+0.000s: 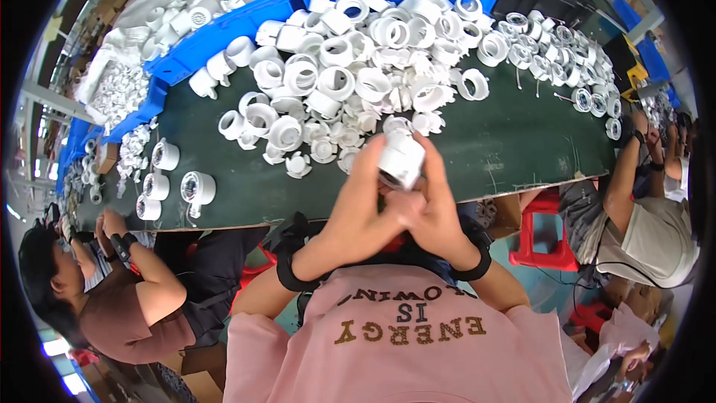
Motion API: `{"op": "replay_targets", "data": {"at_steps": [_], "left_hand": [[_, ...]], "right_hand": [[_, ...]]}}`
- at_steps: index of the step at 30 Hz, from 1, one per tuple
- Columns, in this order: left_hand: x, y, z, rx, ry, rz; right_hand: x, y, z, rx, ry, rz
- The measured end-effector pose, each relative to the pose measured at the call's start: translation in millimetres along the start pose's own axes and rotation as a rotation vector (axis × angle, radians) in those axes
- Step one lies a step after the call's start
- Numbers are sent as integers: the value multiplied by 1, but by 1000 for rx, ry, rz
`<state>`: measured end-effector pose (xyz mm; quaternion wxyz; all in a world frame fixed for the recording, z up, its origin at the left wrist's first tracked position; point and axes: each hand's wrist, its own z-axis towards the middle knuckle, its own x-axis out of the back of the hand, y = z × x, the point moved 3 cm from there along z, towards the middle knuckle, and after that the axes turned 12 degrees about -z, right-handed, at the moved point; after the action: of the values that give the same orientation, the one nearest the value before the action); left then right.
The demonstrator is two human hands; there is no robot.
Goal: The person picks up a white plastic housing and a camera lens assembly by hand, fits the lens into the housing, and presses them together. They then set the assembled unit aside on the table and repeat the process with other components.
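Observation:
Between my two hands, just above the table's near edge, is a white cylindrical plastic housing (pixel 403 158), tilted, with a dark opening at its lower end. My left hand (pixel 361 198) grips its left side, fingers wrapped along it. On the other side my right hand (pixel 436 205) closes round it, and the fingertips of both hands meet beneath the part. Beyond my hands lies a big heap of loose white rings and housings (pixel 335 83). Small clip-like white caps (pixel 322 151) make up the heap's near side.
Blue bins (pixel 224 33) full of white parts line the back of the green table (pixel 529 142). Finished-looking round units (pixel 198 188) stand at left; more with wires (pixel 552 52) sit at far right. Co-workers (pixel 134 306) sit on both sides. A red stool (pixel 544 235) is at right.

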<state>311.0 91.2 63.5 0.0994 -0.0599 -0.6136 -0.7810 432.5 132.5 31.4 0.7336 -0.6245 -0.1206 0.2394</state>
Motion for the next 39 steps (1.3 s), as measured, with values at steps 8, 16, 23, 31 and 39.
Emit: {"op": "replay_targets", "data": {"at_steps": [8,16,23,31,39], "left_hand": [[260,-87,77,-101,608,707],[345,-154,91,430,349,1251],[350,-106,76,732,354,1234],[142,-14,9,382,459,-473],[38,12,-34,303,292,-252]], "right_hand": [[26,-15,-7,-273,-54,123],[20,-28,-16,-283,-159,-21],[20,-29,-21,-319,-179,49],[-1,-33,-8,-87,-261,85],[-3,-48,-5,289,-244,-457]]}}
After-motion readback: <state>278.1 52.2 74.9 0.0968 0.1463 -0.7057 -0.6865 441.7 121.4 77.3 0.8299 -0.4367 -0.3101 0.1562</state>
